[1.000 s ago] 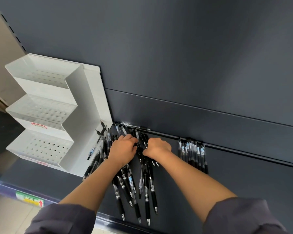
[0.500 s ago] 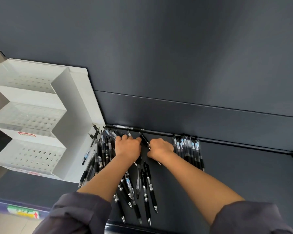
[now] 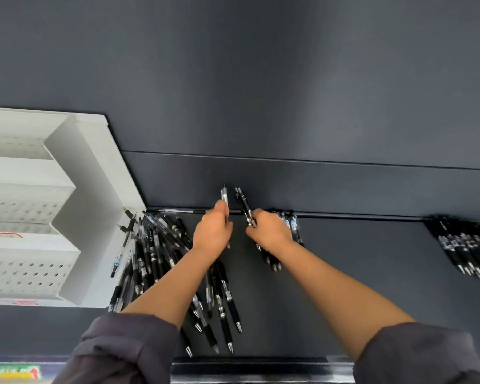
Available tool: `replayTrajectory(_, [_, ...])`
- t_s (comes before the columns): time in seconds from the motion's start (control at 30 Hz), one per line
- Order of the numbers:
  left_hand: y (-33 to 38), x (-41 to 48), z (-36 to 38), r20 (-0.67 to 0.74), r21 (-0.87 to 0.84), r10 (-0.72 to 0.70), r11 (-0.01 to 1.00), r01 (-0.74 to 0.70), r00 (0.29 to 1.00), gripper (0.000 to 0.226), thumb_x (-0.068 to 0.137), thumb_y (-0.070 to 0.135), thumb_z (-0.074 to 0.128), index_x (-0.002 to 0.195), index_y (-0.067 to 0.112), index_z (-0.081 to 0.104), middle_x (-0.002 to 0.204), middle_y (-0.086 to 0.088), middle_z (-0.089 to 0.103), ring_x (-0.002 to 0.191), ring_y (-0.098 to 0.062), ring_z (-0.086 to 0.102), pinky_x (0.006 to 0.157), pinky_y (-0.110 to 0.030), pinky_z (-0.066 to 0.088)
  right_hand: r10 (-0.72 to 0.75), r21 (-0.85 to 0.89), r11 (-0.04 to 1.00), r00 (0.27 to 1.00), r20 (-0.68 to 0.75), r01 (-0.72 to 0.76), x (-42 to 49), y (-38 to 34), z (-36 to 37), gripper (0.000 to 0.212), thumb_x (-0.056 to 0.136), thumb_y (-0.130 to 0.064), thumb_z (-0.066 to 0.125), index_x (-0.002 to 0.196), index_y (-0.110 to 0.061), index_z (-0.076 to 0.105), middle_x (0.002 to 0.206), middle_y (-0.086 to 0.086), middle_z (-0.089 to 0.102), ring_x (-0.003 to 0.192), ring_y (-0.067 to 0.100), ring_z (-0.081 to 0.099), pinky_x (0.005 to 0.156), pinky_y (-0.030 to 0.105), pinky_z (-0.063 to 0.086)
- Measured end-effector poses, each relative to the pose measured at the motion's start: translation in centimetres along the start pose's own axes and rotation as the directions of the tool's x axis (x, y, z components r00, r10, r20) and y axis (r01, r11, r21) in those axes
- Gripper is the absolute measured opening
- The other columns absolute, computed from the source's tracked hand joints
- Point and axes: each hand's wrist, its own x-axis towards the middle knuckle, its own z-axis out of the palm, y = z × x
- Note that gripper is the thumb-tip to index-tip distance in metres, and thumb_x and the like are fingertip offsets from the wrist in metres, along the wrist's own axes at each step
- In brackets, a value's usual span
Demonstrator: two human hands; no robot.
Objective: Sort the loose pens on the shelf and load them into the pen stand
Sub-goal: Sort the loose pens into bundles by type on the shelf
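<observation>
A loose pile of black and clear pens (image 3: 155,253) lies on the dark shelf (image 3: 358,286), spread from the stand's right side to the front edge. The white tiered pen stand (image 3: 75,217) sits at the left with its perforated tiers showing no pens. My left hand (image 3: 212,231) is closed around a clear pen (image 3: 224,194) whose top sticks up above the fingers. My right hand (image 3: 270,231) grips a black pen (image 3: 244,203), tilted, just right of the left hand. A small sorted bunch of pens (image 3: 293,225) lies partly hidden behind my right hand.
A second sorted group of black pens (image 3: 466,248) lies at the far right by the back wall. One pen (image 3: 178,210) lies along the back groove. The shelf's front lip (image 3: 261,367) carries a price label (image 3: 11,372) at bottom left.
Both hands have lifted off the pile, each now holding a pen upright above the shelf. The camera has swung right, bringing the far-right pen group into view.
</observation>
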Motion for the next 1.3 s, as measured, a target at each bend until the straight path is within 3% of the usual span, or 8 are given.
replayTrajectory(0.17, [3.3,0.1,2.9,0.101,-0.064,0.058,0.997,-0.052,0.993,0.02,0.086,0.007,0.055,0.099,0.011,0.041,0.086,-0.016,0.062,0.083,-0.034,0.058,0.075,-0.04,0.049,0.08,0.041,0.996,0.995,-0.063,-0.078,-1.5,3.9,-1.9,0.012,0.084,-0.024,0.054,0.087,-0.015,0.046,0.101,0.012,0.063,0.096,0.034,0.059,0.065,0.031,0.041])
replayTrajectory(0.37, [6.5,0.2,6.6,0.178,-0.064,0.071,0.996,-0.06,0.981,0.02,0.084,0.005,0.055,0.092,0.013,0.039,0.073,-0.006,0.053,0.07,-0.027,0.053,0.066,-0.034,0.044,0.206,0.112,0.974,0.977,-0.063,-0.198,-2.9,9.4,-3.3,0.013,0.083,-0.023,0.054,0.089,-0.013,0.048,0.097,0.012,0.062,0.088,0.033,0.06,0.064,0.03,0.041])
replayTrajectory(0.5, [8.1,0.1,8.6,0.21,0.034,0.033,0.999,-0.041,0.977,0.016,0.084,0.009,0.057,0.087,0.011,0.041,0.08,-0.011,0.056,0.073,-0.028,0.054,0.063,-0.032,0.042,0.215,0.159,0.966,0.976,-0.042,-0.206,-3.3,11.9,-3.6,0.02,0.082,-0.022,0.055,0.098,-0.01,0.055,0.094,0.01,0.063,0.085,0.032,0.061,0.064,0.031,0.047])
replayTrajectory(0.73, [10.0,-0.4,10.0,0.173,0.126,-0.04,0.992,0.018,0.984,0.009,0.088,0.007,0.05,0.092,0.01,0.042,0.086,-0.014,0.058,0.065,-0.029,0.054,0.063,-0.036,0.049,0.171,0.198,0.966,0.985,0.008,-0.169,-3.5,15.6,-4.7,0.008,0.082,-0.018,0.053,0.086,-0.011,0.052,0.084,0.007,0.056,0.085,0.034,0.06,0.063,0.03,0.044])
replayTrajectory(0.93, [13.2,-1.4,11.7,0.125,0.22,-0.062,0.975,0.033,0.99,0.016,0.091,0.019,0.05,0.106,0.015,0.051,0.113,-0.007,0.052,0.097,-0.029,0.057,0.075,-0.036,0.047,0.137,0.24,0.961,0.99,0.031,-0.141,-4.1,19.8,-6.3,0.009,0.085,-0.019,0.052,0.091,-0.014,0.057,0.091,0.008,0.062,0.086,0.03,0.062,0.066,0.03,0.047])
replayTrajectory(1.1, [17.4,-2.5,15.5,0.142,0.196,0.028,0.979,-0.056,0.989,0.014,0.09,0.021,0.051,0.102,0.018,0.055,0.109,-0.006,0.056,0.104,-0.025,0.055,0.087,-0.038,0.048,0.193,0.212,0.959,0.981,-0.007,-0.187,-5.2,24.7,-8.1,0.012,0.089,-0.024,0.052,0.095,-0.016,0.058,0.097,0.007,0.064,0.088,0.03,0.062,0.066,0.03,0.047])
replayTrajectory(1.2, [20.4,-2.9,17.9,0.161,0.202,0.096,0.971,-0.129,0.982,0.013,0.09,0.024,0.051,0.102,0.02,0.055,0.105,-0.002,0.056,0.103,-0.023,0.055,0.085,-0.038,0.048,0.273,0.137,0.955,0.96,-0.07,-0.262,-6.0,28.8,-9.8,0.009,0.09,-0.026,0.05,0.085,-0.02,0.053,0.097,0.008,0.065,0.081,0.029,0.058,0.061,0.027,0.039])
replayTrajectory(1.3, [22.8,-2.8,19.6,0.205,0.223,0.171,0.951,-0.216,0.964,0.014,0.09,0.025,0.05,0.103,0.02,0.055,0.104,-0.001,0.057,0.101,-0.022,0.055,0.083,-0.037,0.048,0.356,0.11,0.933,0.924,-0.138,-0.343,-6.5,32.8,-11.5,0.012,0.092,-0.026,0.049,0.091,-0.017,0.056,0.102,0.011,0.065,0.091,0.032,0.062,0.065,0.029,0.04])
